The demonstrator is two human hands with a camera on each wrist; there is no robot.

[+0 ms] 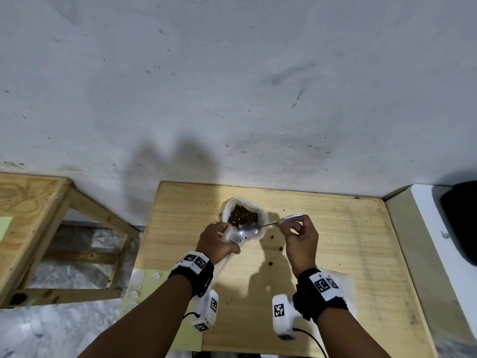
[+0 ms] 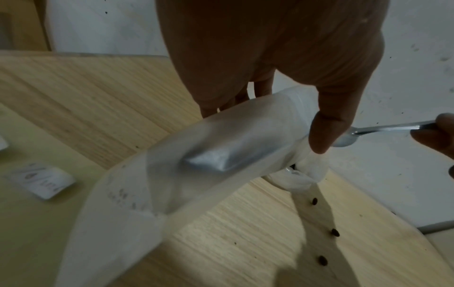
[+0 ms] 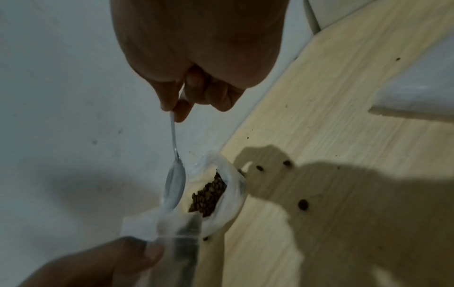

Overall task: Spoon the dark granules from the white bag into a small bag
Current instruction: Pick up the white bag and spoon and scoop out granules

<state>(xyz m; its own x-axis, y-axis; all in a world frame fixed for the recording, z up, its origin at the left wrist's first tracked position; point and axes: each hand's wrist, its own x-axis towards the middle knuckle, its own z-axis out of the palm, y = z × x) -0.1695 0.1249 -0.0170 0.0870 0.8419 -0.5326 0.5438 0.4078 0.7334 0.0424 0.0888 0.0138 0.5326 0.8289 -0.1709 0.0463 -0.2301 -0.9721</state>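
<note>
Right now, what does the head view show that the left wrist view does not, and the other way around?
Only the head view shows the dark granules inside the open white bag and the right hand pinching the spoon handle. Only the left wrist view shows a small white packet lying on the table. Both show the left hand holding the small bag, the spoon at its mouth, and spilled granules.

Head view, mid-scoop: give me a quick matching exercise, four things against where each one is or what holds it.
Things:
1. spoon
2. small bag
3. white bag
4. loose granules

States:
A. stands open on the table, dark granules inside
B. scattered on the tabletop
C. handle pinched by the right hand
D. held open by the left hand

Pairs: 1-C, 2-D, 3-A, 4-B
</note>
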